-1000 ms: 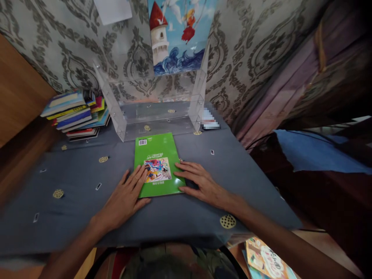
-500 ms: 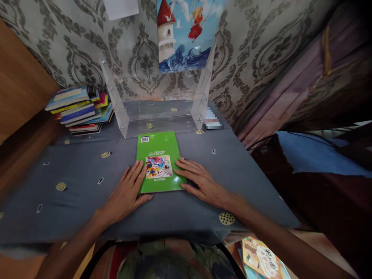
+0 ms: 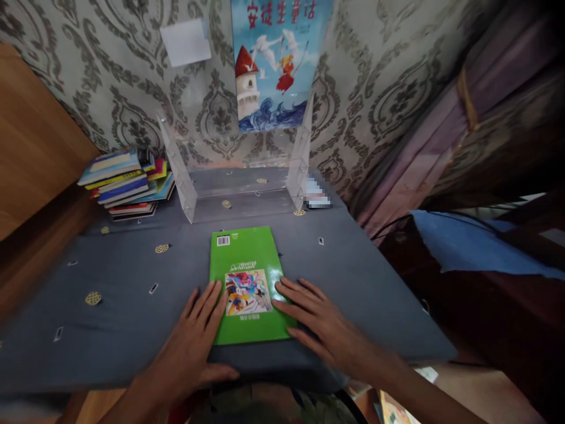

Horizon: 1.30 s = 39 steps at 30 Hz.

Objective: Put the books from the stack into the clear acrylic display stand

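A green book lies flat on the dark grey tablecloth, its barcode at the far left corner and a colourful picture in the middle. Its printed text appears upside down from here. My left hand rests along the book's left edge, fingers stretched out and touching it, thumb out near the table's front edge. On the opposite side, my right hand lies with spread fingers over the book's right edge. Neither hand grips the book.
Beyond the book stands a clear acrylic rack. A stack of books sits at the back left; a blurred pale item lies right of the rack. A fairy-tale poster hangs above. Blue cloth is at the right.
The green book has slid nearer to me, away from the acrylic rack, with both hands still flat on its sides. The camera view has tilted up slightly.
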Tool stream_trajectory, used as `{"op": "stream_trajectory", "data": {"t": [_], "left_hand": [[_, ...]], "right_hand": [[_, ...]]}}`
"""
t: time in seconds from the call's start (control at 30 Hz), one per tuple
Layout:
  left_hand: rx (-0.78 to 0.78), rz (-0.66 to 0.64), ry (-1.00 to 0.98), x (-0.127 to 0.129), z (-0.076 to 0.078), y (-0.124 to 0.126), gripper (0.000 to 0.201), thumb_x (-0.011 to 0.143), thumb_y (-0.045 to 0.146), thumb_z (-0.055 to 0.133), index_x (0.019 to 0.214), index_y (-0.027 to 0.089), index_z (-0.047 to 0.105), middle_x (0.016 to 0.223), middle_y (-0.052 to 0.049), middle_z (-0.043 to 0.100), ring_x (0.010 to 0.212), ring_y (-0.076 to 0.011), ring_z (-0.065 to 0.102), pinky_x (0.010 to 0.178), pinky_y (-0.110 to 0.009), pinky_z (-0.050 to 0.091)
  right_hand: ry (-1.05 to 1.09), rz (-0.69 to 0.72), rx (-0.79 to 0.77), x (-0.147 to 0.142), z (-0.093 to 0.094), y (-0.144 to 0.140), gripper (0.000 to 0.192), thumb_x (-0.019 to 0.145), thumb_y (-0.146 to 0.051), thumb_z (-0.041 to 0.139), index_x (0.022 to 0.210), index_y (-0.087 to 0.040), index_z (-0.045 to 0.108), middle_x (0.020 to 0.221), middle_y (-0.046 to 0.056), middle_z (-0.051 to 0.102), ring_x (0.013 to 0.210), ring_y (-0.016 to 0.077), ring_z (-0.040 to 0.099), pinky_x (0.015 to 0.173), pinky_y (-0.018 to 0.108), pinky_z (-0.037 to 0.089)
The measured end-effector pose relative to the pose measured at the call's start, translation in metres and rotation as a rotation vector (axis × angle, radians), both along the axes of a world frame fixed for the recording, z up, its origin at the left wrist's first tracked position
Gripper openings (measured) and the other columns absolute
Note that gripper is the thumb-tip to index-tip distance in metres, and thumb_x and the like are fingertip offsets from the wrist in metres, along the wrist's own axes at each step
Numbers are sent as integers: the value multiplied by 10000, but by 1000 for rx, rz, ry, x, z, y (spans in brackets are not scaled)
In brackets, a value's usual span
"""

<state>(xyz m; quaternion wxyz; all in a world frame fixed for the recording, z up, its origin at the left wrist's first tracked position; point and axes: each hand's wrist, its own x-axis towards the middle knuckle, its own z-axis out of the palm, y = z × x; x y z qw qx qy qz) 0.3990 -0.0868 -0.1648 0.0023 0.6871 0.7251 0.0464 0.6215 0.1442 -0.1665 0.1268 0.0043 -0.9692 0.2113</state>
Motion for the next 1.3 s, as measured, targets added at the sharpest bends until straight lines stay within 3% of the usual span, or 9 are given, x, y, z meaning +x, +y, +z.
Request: {"op": "stream_trajectory", "data": {"t": [0.17,0.27,0.53,0.7,0.83,1.03,1.17,1.23,1.3], "left_hand": [[42,-28,96,17,-1,-16,969,873,498,604,1591,156,50,1609,-156,282,1488,-323,255,1170,-508,269],[90,-89,195,22,-1,-22,780,908,312,516,1578,129,161,1584,-133,350,1484,-286,270,1174,-473,257],[292,-209,350,12,-6,-21,650,944,546,450,1443,130,472,1465,-129,528,1449,-283,333,1227,-476,139],[350,-278,397,6,10,-15,621,931,583,490,1382,161,550,1371,-113,614,1409,-272,397,1229,-448,157],[360,-309,341,0,27,-12,668,925,603,488,1430,165,504,1423,-102,573,1393,-267,422,1184,-403,302],[442,-198,-104,-18,53,4,693,910,702,432,1423,240,491,1338,-78,643,1249,-246,582,1171,-445,327],[533,-148,-625,-30,70,41,617,868,743,465,1187,249,651,1135,-74,725,1065,-265,663,1052,-440,445],[561,-12,-877,-35,73,66,618,827,760,489,987,206,711,1011,-99,733,1007,-300,658,971,-447,491],[650,296,-1101,-40,70,92,632,738,803,530,820,199,696,930,-106,716,1005,-323,631,938,-433,505]], "right_hand": [[-34,18,73,27,-9,-20,663,920,-499,609,1503,-264,402,1559,102,415,1472,263,319,1217,537,209],[-7,20,123,38,-22,-29,685,897,-428,643,1511,-265,388,1553,105,423,1463,275,333,1218,555,170],[63,57,185,43,-19,-29,669,880,-357,644,1501,-289,404,1527,94,467,1435,261,379,1206,541,204],[110,34,231,42,-19,-27,685,848,-131,574,1493,-292,412,1494,82,511,1421,242,404,1204,528,228],[171,58,202,40,-8,-18,584,917,-174,543,1481,-272,430,1469,82,539,1416,228,415,1204,492,265],[365,85,26,17,30,6,423,999,-308,512,1419,-265,485,1306,90,658,1275,197,564,1181,473,323],[448,53,-332,-20,53,16,370,1006,-458,459,1270,-240,599,1167,100,698,1122,239,639,1056,468,455],[499,-52,-543,-45,62,19,394,1000,-516,430,1123,-223,663,1026,85,709,970,237,661,878,394,536],[572,-238,-675,-70,70,24,438,973,-576,427,940,-221,682,824,41,671,779,206,623,734,333,530]]}}
